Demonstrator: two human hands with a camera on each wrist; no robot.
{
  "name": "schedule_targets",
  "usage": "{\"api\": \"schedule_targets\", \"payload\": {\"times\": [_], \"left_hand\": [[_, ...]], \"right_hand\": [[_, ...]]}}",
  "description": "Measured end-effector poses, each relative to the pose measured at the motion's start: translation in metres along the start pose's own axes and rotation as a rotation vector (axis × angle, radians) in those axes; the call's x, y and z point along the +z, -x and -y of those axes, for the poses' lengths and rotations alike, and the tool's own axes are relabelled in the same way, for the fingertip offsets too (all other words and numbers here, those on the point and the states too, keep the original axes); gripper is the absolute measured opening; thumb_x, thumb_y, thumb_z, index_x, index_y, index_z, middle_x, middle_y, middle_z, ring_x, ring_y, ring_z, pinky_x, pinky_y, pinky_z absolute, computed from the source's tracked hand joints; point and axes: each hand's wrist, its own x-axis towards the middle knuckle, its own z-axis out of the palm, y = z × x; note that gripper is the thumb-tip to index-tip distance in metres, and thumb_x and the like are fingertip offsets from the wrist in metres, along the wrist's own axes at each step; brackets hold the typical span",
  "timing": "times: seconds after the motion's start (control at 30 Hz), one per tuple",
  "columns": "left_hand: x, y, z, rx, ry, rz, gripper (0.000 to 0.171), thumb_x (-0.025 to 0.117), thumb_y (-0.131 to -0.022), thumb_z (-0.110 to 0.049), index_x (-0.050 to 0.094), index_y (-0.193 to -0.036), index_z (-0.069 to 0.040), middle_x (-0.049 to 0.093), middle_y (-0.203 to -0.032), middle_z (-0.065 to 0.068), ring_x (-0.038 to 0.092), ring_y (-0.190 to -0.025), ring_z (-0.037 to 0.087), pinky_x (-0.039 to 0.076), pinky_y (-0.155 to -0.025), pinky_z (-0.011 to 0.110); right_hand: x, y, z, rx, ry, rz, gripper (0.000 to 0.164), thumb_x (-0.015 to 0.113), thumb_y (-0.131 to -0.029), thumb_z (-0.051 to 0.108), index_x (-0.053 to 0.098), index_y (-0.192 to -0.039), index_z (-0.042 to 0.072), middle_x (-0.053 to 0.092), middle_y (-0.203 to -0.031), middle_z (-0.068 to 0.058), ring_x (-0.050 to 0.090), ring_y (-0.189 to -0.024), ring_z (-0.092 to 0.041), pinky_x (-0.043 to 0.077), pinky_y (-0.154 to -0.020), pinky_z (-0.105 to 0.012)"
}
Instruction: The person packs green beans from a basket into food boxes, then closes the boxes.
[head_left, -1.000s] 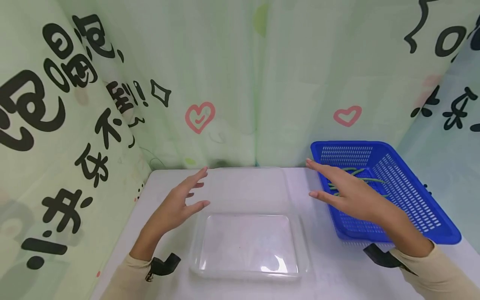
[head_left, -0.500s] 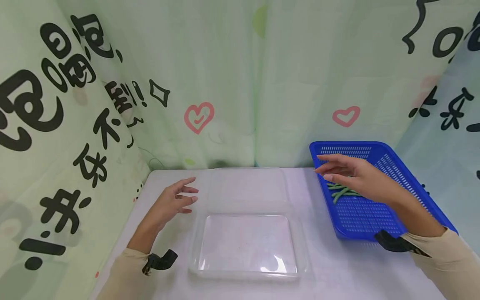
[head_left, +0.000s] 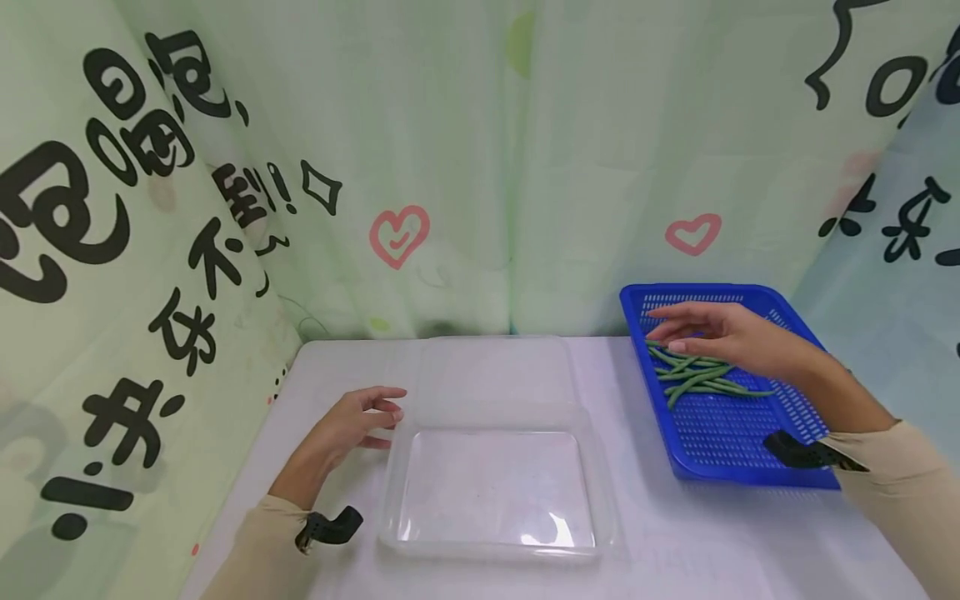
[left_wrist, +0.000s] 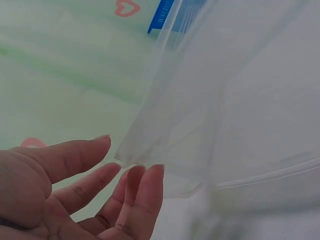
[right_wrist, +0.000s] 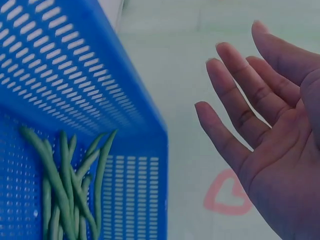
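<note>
My right hand (head_left: 738, 337) hovers over the back of a blue perforated basket (head_left: 742, 475), fingers relaxed and holding nothing. Below it, a small bunch of green beans (head_left: 712, 383) lies on the basket floor; the right wrist view shows the bean pods (right_wrist: 65, 185) beside the basket wall, apart from the hand (right_wrist: 270, 120). At the left back corner of a clear plastic container (head_left: 495, 492), my left hand (head_left: 352, 429) has its fingertips right at the edge, fingers loosely bent. The left wrist view shows these fingertips (left_wrist: 152, 172) close to the transparent plastic (left_wrist: 185, 145).
The container's clear lid (head_left: 498, 371) lies folded back behind it on the white tabletop (head_left: 622, 533). Pale green curtains (head_left: 465, 167) with black writing and pink hearts hang at the back and both sides. Each wrist carries a black strap.
My right hand has moved right and farther over the basket, leaving more of the beans in sight. My left hand has dropped towards the container's corner, its fingers less spread.
</note>
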Motion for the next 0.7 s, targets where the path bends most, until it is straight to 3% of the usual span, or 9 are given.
{"api": "schedule_targets", "payload": {"times": [0.43, 0.6, 0.7], "left_hand": [[0.000, -0.005, 0.007, -0.060, 0.054, 0.019, 0.042, 0.068, -0.096, -0.010, 0.061, -0.136, 0.001, 0.061, -0.122, 0.013, 0.059, -0.108, 0.032, 0.060, -0.078, 0.035], [0.000, -0.005, 0.007, -0.067, 0.062, 0.024, 0.042, 0.068, -0.096, -0.010, 0.061, -0.135, 0.001, 0.062, -0.116, 0.009, 0.060, -0.105, 0.030, 0.060, -0.076, 0.035], [0.000, -0.005, 0.007, -0.066, 0.067, 0.029, 0.041, 0.067, -0.096, -0.009, 0.061, -0.135, 0.001, 0.061, -0.115, 0.009, 0.059, -0.104, 0.030, 0.060, -0.075, 0.035]], "right_hand": [[-0.017, -0.007, -0.044, 0.071, 0.022, 0.025, 0.056, 0.069, -0.098, 0.019, 0.049, -0.147, 0.004, 0.063, -0.133, -0.021, 0.066, -0.116, -0.014, 0.055, -0.088, -0.020], [-0.022, -0.008, -0.064, 0.084, 0.016, 0.039, 0.066, 0.073, -0.094, 0.012, 0.041, -0.151, -0.001, 0.059, -0.135, -0.027, 0.063, -0.112, -0.001, 0.056, -0.086, -0.022], [-0.025, -0.007, -0.075, 0.107, 0.024, 0.058, 0.065, 0.074, -0.093, 0.011, 0.045, -0.149, -0.001, 0.060, -0.134, -0.027, 0.062, -0.112, 0.001, 0.056, -0.085, -0.021]]}}
